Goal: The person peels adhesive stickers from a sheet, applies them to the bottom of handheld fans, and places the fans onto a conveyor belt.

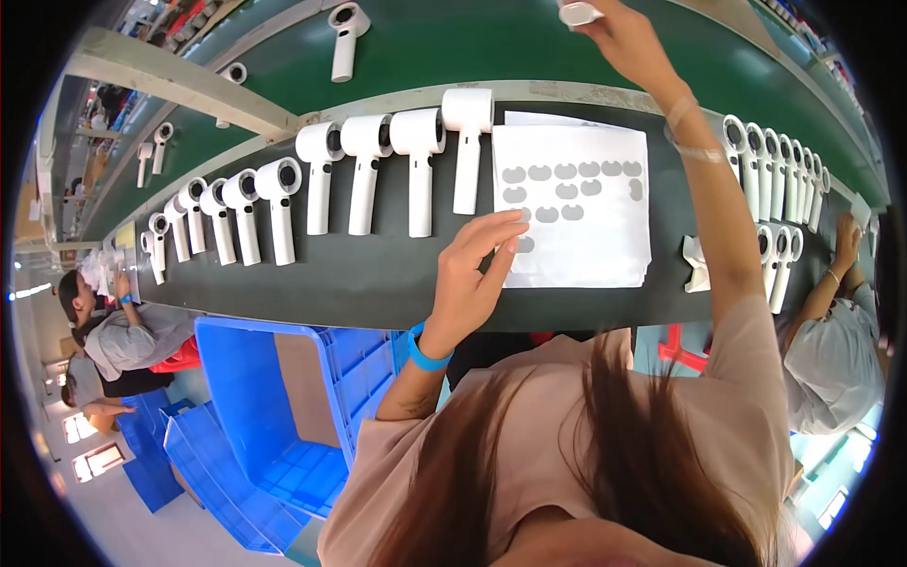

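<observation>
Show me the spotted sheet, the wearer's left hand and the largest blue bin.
Spotted sheet point(600, 233): head view, bare white paper.
Left hand point(467, 282): head view, back of hand.
Largest blue bin point(241, 383): head view, inner wall.

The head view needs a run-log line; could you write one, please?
left hand: at white sheet, grip unclear | right hand: holding white object over green surface | around: white handheld devices on dark table, blue crate

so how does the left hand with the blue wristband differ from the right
The left hand is over the white paper sheet with grey rounded shapes; the right hand reaches over the green surface. The left hand shows no held object; the right hand holds a rounded white object, partly hidden. Both are ungloved.
</observation>
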`<action>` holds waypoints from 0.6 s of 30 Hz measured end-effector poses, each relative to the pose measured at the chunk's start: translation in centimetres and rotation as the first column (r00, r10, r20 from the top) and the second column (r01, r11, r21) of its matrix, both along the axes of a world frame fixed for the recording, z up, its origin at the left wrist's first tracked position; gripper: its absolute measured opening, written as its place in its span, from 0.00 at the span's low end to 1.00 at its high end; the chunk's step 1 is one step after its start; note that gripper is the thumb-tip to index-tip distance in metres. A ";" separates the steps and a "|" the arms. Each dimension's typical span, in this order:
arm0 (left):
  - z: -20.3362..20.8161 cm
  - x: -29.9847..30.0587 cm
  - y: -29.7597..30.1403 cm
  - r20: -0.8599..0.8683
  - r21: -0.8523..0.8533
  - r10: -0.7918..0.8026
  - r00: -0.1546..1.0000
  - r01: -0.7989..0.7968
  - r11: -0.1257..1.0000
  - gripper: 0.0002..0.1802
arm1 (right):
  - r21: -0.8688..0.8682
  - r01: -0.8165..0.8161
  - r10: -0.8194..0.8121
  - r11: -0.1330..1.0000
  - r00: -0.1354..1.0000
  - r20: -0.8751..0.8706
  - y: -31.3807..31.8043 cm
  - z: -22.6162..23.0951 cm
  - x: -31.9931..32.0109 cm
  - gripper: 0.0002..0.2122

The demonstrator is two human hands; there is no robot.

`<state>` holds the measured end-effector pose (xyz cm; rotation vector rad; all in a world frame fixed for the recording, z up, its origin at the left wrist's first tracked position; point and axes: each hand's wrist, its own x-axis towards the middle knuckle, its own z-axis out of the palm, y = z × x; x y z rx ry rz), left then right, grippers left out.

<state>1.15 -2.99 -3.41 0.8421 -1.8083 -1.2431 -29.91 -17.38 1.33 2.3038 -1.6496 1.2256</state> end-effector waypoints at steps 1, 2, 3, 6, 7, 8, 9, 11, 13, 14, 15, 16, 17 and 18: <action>-0.6 0.1 0.1 0.076 -0.068 0.024 0.997 -0.019 0.998 0.10 | -0.118 -0.058 0.041 0.991 0.989 -0.141 -1.9 -1.8 -1.0 0.10; -1.0 0.1 0.2 0.148 -0.137 0.051 0.988 -0.031 0.990 0.11 | -0.114 -0.048 0.032 0.992 0.989 -0.144 -2.9 -3.1 -1.9 0.10; -1.4 0.1 0.2 0.143 -0.135 0.039 0.989 -0.020 0.991 0.11 | -0.176 -0.177 0.154 0.968 0.979 -0.136 -3.5 -4.3 -2.9 0.12; -1.9 -0.1 0.2 0.278 -0.228 0.040 0.960 0.025 0.973 0.12 | -0.031 -0.114 0.103 0.993 0.965 -0.241 -3.6 -6.2 -5.1 0.15; -2.1 -0.1 0.3 0.354 -0.311 0.044 0.934 0.073 0.948 0.13 | 0.153 0.085 -0.025 0.985 0.932 -0.361 -3.3 -6.8 -5.4 0.16; -2.4 0.1 0.5 0.426 -0.383 0.055 0.903 0.124 0.915 0.14 | 0.166 0.084 -0.018 0.983 0.932 -0.361 -2.3 -6.3 -4.6 0.16; -2.7 0.1 0.5 0.454 -0.388 0.053 0.889 0.144 0.910 0.15 | 0.139 0.130 -0.086 0.982 0.953 -0.290 -0.8 -6.0 -4.0 0.18; -2.9 0.2 0.6 0.452 -0.395 0.055 0.890 0.144 0.907 0.16 | -0.135 0.164 -0.190 0.977 0.960 -0.206 2.9 -5.7 -1.5 0.13; -3.4 0.6 0.8 0.439 -0.427 0.109 0.892 0.100 0.899 0.19 | 0.110 0.094 -0.109 0.989 0.984 0.141 8.5 -4.6 2.9 0.09; -3.5 0.6 0.8 0.441 -0.423 0.117 0.890 0.091 0.902 0.19 | 0.251 0.065 -0.114 0.966 0.975 0.188 11.5 -4.4 4.7 0.07; -3.5 0.4 0.7 0.428 -0.408 0.112 0.897 0.082 0.909 0.20 | 0.385 0.036 -0.135 0.922 0.963 0.233 14.4 -4.1 6.3 0.05; -3.5 0.3 0.6 0.417 -0.395 0.105 0.903 0.075 0.916 0.22 | 0.455 -0.013 -0.132 0.890 0.949 0.287 16.9 -4.3 7.9 0.04; -3.6 0.1 0.3 0.407 -0.424 0.098 0.908 0.093 0.901 0.26 | 0.484 -0.064 -0.120 0.873 0.933 0.339 18.7 -5.0 9.1 0.04; -3.5 -0.2 0.0 0.412 -0.424 0.094 0.906 0.099 0.900 0.26 | 0.520 -0.101 -0.129 0.848 0.913 0.388 19.9 -5.0 10.6 0.04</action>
